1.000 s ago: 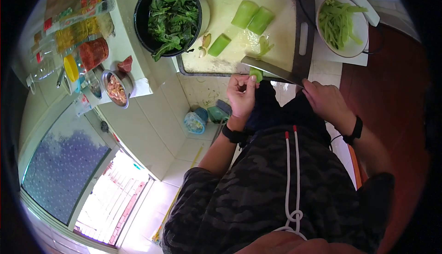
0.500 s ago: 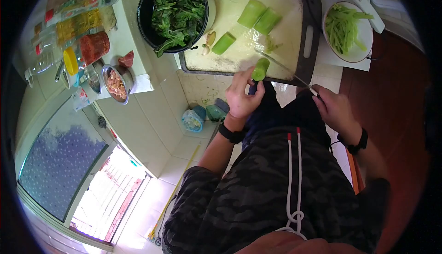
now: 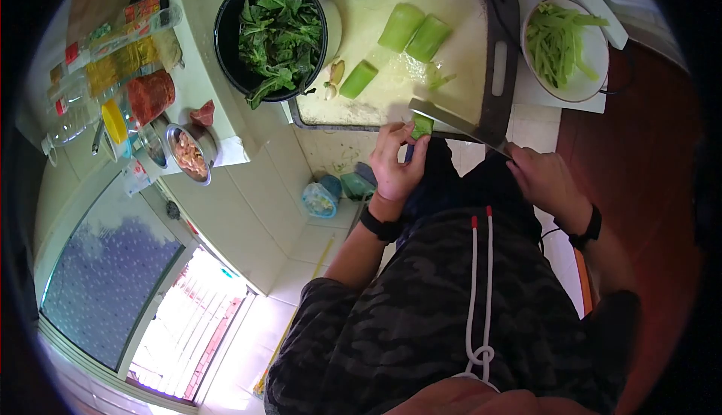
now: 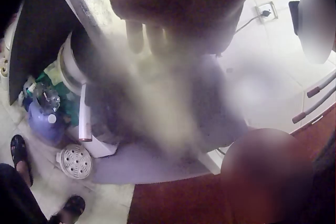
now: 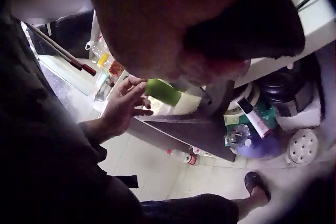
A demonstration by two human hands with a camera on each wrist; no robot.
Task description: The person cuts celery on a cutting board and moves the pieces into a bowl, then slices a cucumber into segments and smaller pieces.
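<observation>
Head view: "Where was the green stalk piece (image 3: 422,126)?"

"At the near rim of the cutting board (image 3: 391,113), pinched in the fingers of my left hand (image 3: 400,168). My right hand (image 3: 543,180) gripped the knife (image 3: 453,122), its blade just beside the piece."

"What worried you?"

"My fingertips, so near that blade. Had the piece rolled in so slight a pinch, the edge could have skidded off its smooth skin into them."

"Only that?"

"No. Out at the rim, a loosened pinch could have dropped it past the board towards my legs. Whether blade touched skin, I couldn't tell; the left wrist view was too blurred."
</observation>
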